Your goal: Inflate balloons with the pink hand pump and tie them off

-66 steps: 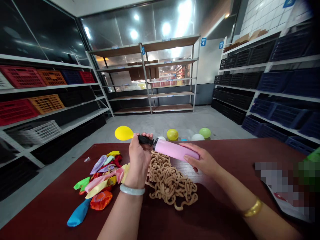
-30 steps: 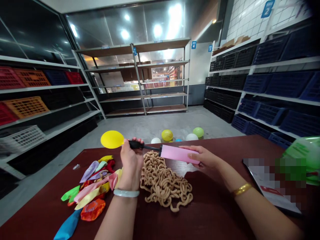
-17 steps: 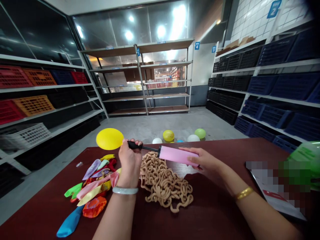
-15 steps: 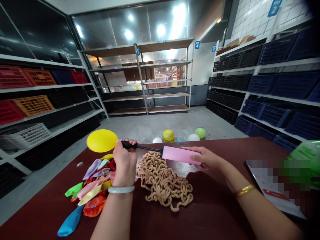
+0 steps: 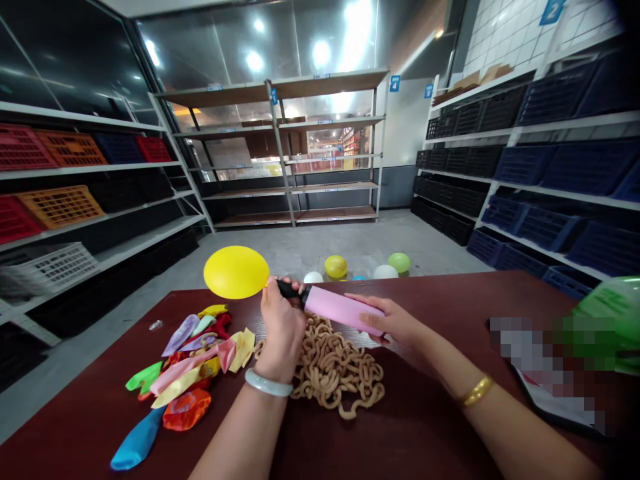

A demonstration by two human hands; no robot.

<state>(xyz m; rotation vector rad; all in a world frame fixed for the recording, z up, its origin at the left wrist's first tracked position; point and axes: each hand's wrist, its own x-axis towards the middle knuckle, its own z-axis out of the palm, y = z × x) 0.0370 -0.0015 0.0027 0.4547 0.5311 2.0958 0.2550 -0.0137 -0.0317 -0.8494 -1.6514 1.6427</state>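
My left hand point(image 5: 284, 308) is closed around the black nozzle end of a balloon pump, with the neck of a yellow balloon point(image 5: 236, 272) pinched at its tip. The balloon is partly inflated and points left. My right hand point(image 5: 383, 317) grips the pink barrel of the balloon pump point(image 5: 340, 311). The pump's black shaft is pushed in, so the barrel sits close to my left hand. Under the pump lies a heap of tan, rope-like curled pieces point(image 5: 345, 373). Left of my left wrist is a pile of deflated balloons point(image 5: 200, 360) in several colours.
The dark red table point(image 5: 430, 413) spans the foreground. A blurred flat item point(image 5: 555, 393) and a green plastic thing point(image 5: 607, 320) are at the right. Inflated balloons point(image 5: 336, 267) show past the far edge. Shelves point(image 5: 330, 213) with crates line the room.
My hands have come closer together, and the pump's shaft has slid into the barrel. My left hand and the yellow balloon moved right; the balloon looks slightly larger.
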